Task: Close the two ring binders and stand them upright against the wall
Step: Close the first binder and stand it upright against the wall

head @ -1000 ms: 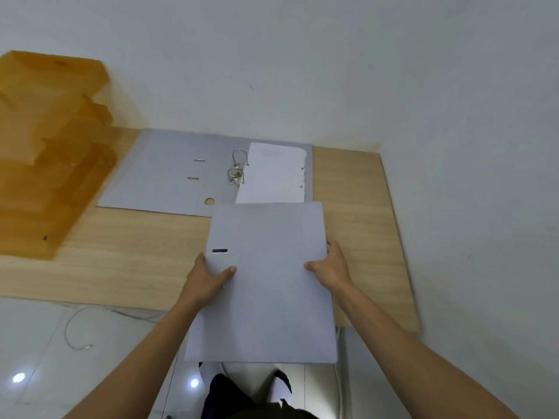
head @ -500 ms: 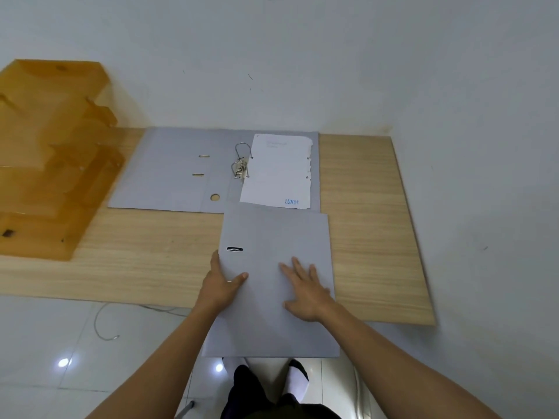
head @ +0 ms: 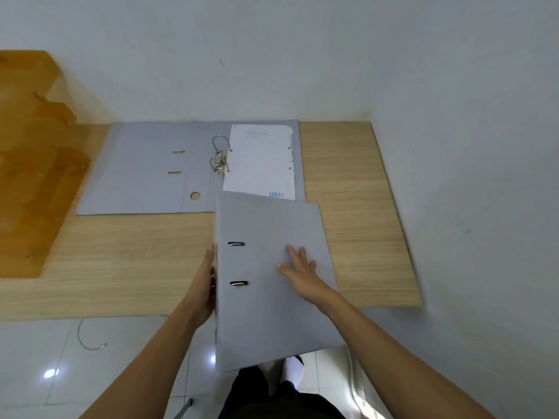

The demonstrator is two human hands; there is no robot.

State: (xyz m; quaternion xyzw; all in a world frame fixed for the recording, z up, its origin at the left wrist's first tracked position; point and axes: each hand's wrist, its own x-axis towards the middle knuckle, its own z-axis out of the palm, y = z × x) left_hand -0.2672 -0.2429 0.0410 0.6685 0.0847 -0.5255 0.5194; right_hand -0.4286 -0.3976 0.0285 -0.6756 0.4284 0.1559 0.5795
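Lying shut at the desk's (head: 348,176) near edge: grey binder (head: 272,297), right hand (head: 298,267) spread flat on its cover, left hand (head: 205,285) flat against its spine. Beyond it, open binder (head: 136,167) with paper (head: 260,161) flat by the wall (head: 272,55), its corner under the shut one; wooden rack (head: 30,161) at left.

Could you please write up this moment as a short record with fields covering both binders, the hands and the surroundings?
near binder: grey, closed, flat, overhanging the desk's front edge
far binder: grey, open flat by the wall, rings open
paper: white sheet on the far binder's right half
left hand: against the near binder's left edge
right hand: flat on the near binder's cover
desk: light wood
left of desk: orange wooden unit
task progress: neither binder upright yet
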